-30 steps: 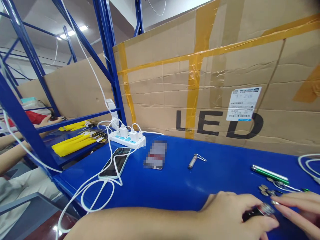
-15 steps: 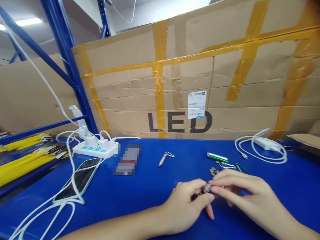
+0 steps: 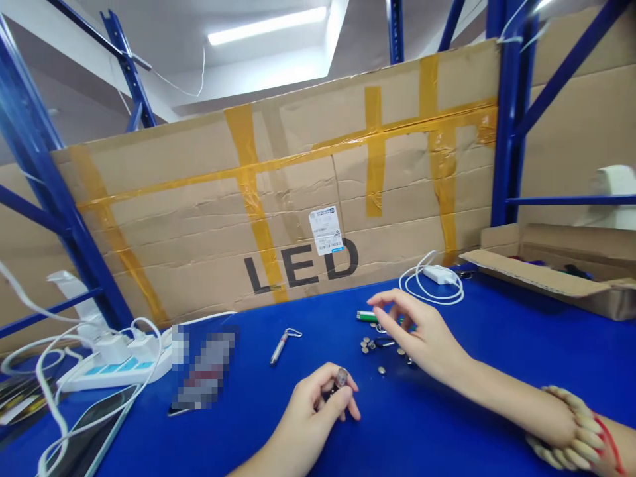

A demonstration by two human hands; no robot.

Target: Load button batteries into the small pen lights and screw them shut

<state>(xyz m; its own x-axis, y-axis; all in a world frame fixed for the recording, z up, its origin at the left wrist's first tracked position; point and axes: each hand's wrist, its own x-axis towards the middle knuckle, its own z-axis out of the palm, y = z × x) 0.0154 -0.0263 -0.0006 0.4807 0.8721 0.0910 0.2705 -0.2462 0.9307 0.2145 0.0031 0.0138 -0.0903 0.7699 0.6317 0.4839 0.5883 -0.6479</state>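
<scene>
In the head view my left hand [image 3: 320, 404] is closed around a small silver-and-black cylinder [image 3: 341, 377], its shiny end up between thumb and fingers; the rest is hidden in the palm. My right hand [image 3: 422, 331] is off to the right, fingers curved and apart, with nothing seen between them. Just behind its fingertips lies a green metal tube [image 3: 366, 317], partly covered by the hand. Several button cells [image 3: 365, 345] are scattered below and left of the right hand, one button cell [image 3: 381, 371] lying apart. A dark carabiner clip [image 3: 384, 342] is among them.
A slim silver penlight [image 3: 279, 348] with a clip lies left of centre. Further left are a pixelated item [image 3: 206, 371], a phone [image 3: 94, 430] and a power strip [image 3: 114, 371] with cables. A white cable [image 3: 432, 285] and an open cardboard box [image 3: 546, 278] stand back right.
My right hand has parted from my left hand and moved up and right, over by the green tube. My left hand still holds the small cylinder. The view has turned right.
</scene>
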